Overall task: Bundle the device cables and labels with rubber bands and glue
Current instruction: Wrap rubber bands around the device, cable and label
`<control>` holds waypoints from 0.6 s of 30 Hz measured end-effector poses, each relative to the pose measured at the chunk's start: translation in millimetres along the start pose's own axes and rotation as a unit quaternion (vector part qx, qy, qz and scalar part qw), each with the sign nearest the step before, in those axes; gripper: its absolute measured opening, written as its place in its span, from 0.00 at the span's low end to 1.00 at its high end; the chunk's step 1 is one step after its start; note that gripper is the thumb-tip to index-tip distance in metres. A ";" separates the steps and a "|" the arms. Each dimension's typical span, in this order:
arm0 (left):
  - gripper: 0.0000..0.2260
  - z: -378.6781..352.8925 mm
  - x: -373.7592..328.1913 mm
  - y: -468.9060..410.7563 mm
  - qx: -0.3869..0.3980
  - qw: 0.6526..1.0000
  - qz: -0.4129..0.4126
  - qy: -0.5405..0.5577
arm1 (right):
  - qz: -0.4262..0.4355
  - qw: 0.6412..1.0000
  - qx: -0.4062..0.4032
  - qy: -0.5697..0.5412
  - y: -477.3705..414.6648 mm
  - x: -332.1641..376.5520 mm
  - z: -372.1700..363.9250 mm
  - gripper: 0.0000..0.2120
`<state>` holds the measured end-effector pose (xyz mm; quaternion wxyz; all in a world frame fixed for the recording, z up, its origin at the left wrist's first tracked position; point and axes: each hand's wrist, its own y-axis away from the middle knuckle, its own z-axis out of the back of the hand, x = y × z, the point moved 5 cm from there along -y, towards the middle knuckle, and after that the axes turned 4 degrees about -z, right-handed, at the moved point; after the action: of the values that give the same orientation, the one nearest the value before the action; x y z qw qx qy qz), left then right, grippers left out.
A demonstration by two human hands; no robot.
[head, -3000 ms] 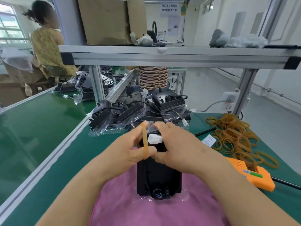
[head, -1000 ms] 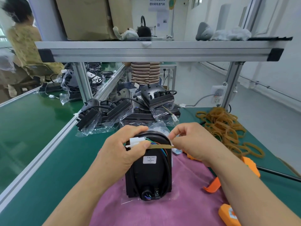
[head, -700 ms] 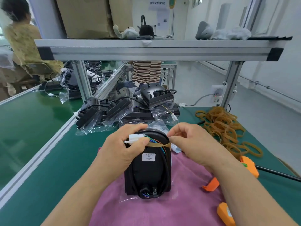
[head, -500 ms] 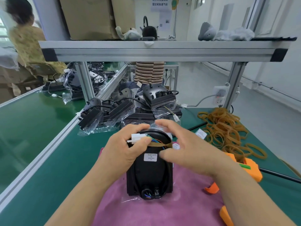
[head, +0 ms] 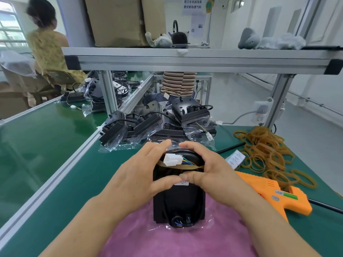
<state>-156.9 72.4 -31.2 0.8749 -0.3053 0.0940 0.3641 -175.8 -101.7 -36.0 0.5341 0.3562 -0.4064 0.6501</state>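
Black device (head: 179, 199), banded cables, both hands gripping

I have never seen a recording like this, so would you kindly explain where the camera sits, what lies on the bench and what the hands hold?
No machine: a person's head-worn camera looks down at two bare hands. The left hand and right hand grip a black device on a pink cloth on the green bench. A rubber band crosses the device just below a white connector. To the right lie an orange glue gun and loose rubber bands; bagged devices sit behind.
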 end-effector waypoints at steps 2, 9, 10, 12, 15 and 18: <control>0.42 -0.4 2.6 6.2 0.002 1.000 0.014 -0.012 | -0.003 1.000 0.005 -0.012 -0.3 -0.3 -0.1 0.29; 0.44 1.6 8.4 18.7 -0.011 0.999 0.051 0.005 | -0.007 1.000 0.020 -0.015 -3.7 0.4 0.7 0.28; 0.43 2.2 9.8 22.4 -0.016 0.998 0.056 0.003 | -0.009 1.000 0.019 -0.011 -4.3 0.6 0.9 0.28; 0.42 2.9 11.7 30.9 -0.021 0.998 0.058 -0.009 | -0.011 1.000 0.019 -0.010 -5.6 0.9 1.2 0.27; 0.38 4.6 11.7 38.2 -0.034 0.999 0.033 -0.025 | -0.012 1.000 0.023 -0.015 -5.4 0.8 0.7 0.27; 0.32 10.8 10.7 33.0 -0.067 0.998 0.010 -0.018 | -0.009 1.000 0.026 -0.005 -3.9 0.7 1.4 0.27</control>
<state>-172.8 103.2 -42.1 0.8505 -0.3556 0.0565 0.3834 -172.0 -102.3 -34.2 0.5282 0.3767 -0.3889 0.6541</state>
